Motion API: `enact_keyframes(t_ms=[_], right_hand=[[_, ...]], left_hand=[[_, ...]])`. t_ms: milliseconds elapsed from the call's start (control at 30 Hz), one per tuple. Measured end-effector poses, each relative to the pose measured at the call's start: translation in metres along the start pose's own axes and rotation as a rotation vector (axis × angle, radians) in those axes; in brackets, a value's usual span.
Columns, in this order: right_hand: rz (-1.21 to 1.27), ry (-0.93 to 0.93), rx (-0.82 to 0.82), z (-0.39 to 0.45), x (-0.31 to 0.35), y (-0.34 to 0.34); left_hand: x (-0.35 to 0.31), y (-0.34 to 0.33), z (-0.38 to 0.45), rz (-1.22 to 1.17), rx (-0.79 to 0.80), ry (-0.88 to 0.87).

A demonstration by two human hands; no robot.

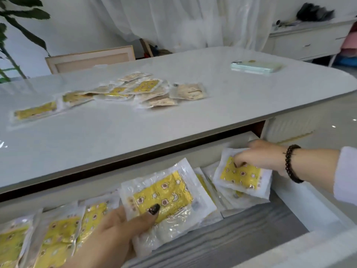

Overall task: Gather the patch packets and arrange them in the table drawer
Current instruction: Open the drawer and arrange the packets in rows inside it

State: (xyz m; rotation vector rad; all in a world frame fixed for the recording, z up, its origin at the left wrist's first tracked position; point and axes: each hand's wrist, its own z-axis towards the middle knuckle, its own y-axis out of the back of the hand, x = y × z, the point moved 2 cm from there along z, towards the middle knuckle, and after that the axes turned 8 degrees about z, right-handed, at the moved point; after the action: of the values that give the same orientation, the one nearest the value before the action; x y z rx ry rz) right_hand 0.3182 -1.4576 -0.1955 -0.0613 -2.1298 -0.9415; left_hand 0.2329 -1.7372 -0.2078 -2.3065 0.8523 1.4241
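The table drawer (301,202) is pulled open below the white tabletop (135,128). Several yellow patch packets in clear wrappers stand in a row inside it. My left hand (116,233) grips a stack of packets (164,198) at the drawer's middle, thumb on top. My right hand (264,157), with a dark bead bracelet on its wrist, holds a packet (241,175) tilted over the drawer's right end. A loose pile of packets (146,91) lies on the tabletop, with one more packet (34,112) off to the left.
A pale green phone (255,67) lies at the table's far right. A wooden chair back (90,59) stands behind the table, a plant (11,45) at the far left. A white sideboard (309,41) stands at the back right.
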Motion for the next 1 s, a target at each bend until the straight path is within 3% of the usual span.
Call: enact_keyframes(t_ms=[133, 267, 333, 400, 500, 700, 800, 867, 900, 1000], right_hand=[[0.093, -0.071, 0.021, 0.007, -0.007, 0.003], [0.451, -0.2, 0.142, 0.003, -0.015, -0.007], [0.526, -0.191, 0.094, 0.005, -0.018, -0.009], [0.354, -0.102, -0.024, 0.01, -0.018, -0.01], [-0.223, 0.127, -0.09, 0.009, -0.014, -0.012], [-0.639, 0.246, -0.039, 0.001, -0.01, -0.014], [-0.889, 0.421, -0.207, -0.005, -0.001, -0.015], [-0.851, 0.618, -0.281, -0.016, 0.013, -0.018], [-0.75, 0.7, -0.238, -0.023, 0.019, -0.02], [-0.346, 0.789, 0.124, -0.046, 0.03, -0.032]], left_hand=[[0.006, -0.002, 0.002, 0.021, 0.085, 0.053], [0.009, 0.001, 0.004, 0.036, 0.055, 0.129], [0.011, 0.002, 0.005, 0.022, 0.052, 0.14], [0.013, 0.004, 0.006, 0.031, 0.067, 0.14], [0.014, 0.005, 0.004, 0.048, 0.067, 0.131], [0.016, 0.007, 0.006, 0.043, 0.039, 0.088], [0.018, 0.008, 0.009, 0.037, 0.066, 0.109], [0.02, 0.01, 0.012, 0.076, 0.111, 0.112], [0.02, 0.011, 0.013, 0.101, 0.131, 0.094], [0.02, 0.011, 0.016, 0.157, 0.194, 0.002]])
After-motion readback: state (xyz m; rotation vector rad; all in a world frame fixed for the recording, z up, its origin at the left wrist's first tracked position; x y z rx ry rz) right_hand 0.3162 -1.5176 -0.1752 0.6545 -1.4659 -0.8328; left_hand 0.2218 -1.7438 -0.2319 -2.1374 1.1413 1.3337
